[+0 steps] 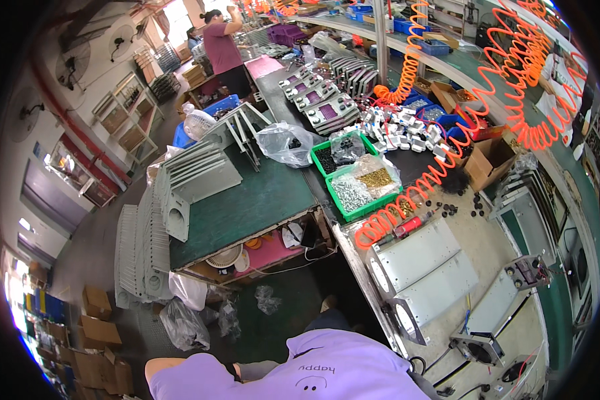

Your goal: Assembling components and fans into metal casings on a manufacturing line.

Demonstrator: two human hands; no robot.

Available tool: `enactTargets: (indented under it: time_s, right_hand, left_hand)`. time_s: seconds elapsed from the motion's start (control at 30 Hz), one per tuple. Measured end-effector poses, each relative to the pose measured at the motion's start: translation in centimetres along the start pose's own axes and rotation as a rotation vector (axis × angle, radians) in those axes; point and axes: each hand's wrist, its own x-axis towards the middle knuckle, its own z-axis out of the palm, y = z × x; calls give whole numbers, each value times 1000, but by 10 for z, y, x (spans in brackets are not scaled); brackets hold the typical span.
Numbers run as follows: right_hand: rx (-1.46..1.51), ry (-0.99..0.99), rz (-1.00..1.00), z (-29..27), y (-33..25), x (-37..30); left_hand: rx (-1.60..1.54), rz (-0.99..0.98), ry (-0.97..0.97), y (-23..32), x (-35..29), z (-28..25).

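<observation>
Neither of my hands shows in the view; only my purple shirt (300, 367) and part of my left arm (163, 365) come in at the lower edge. What the hands hold or touch is hidden. On the bench to my right lie two grey metal housings (437, 263) with round openings at their ends. Just beyond them rests a red power screwdriver (410, 227) beside an orange coiled hose (440, 175). Ahead stands a green tray (372, 209) with silver and brass-coloured screws. Another green tray (321, 172) behind it holds small black parts.
Grey metal panels (203, 177) stand stacked on the green-topped table (260, 200) at left. White parts with red wires (407, 130) are heaped beyond the trays. A fan-like unit (480, 350) and cables lie at right. A co-worker (223, 50) stands far off. Cartons (97, 333) sit on the floor.
</observation>
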Motion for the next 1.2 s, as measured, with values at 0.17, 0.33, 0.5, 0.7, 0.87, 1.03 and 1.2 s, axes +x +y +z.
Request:
enactTargets:
  time_s: [0.17, 0.33, 0.5, 0.7, 0.87, 1.03, 1.2]
  right_hand:
    - [-68, -124, 57, -9, 8, -3]
    - [-98, -168, 57, -15, 12, -6]
    - [-79, -146, 42, -16, 4, -7]
    - [-41, -110, 25, -17, -12, -8]
    - [-6, -76, 22, -13, -10, -11]
    - [1, -62, 19, -11, -7, -14]
    - [-16, -53, -12, -22, -14, -13]
  left_hand:
    - [116, 13, -21, 8, -4, -9]
    - [214, 39, -27, 14, -4, -15]
    - [324, 46, -46, 24, -3, -24]
    - [469, 47, -73, 41, -2, -38]
    - [594, 45, -109, 57, 0, -49]
    - [686, 54, -146, 64, 4, -55]
    - [760, 85, -158, 67, 5, -57]
